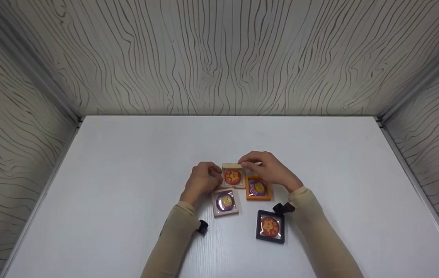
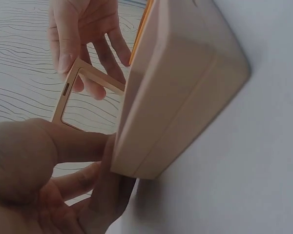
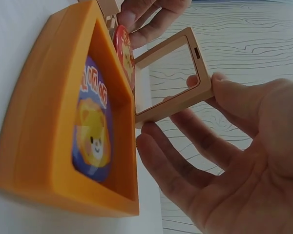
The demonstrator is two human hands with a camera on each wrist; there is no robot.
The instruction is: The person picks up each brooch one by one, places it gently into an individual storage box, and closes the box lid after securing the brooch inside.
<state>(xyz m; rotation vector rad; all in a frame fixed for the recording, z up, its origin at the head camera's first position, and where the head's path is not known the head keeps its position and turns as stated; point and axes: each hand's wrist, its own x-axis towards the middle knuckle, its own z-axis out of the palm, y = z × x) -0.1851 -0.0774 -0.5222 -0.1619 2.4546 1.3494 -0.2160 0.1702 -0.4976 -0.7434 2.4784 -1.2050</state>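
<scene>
The beige frame box (image 1: 233,176) with a red badge sits on the counter (image 1: 126,173). My right hand (image 1: 269,170) pinches its raised lid (image 3: 173,78), and my left hand (image 1: 203,181) grips its left edge.

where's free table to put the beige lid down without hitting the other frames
Bare table lies left of the left hand, right of the right hand, and behind both toward the back wall. Crowded: the cluster of beige frame, orange frame and black frame near the forearms.
</scene>
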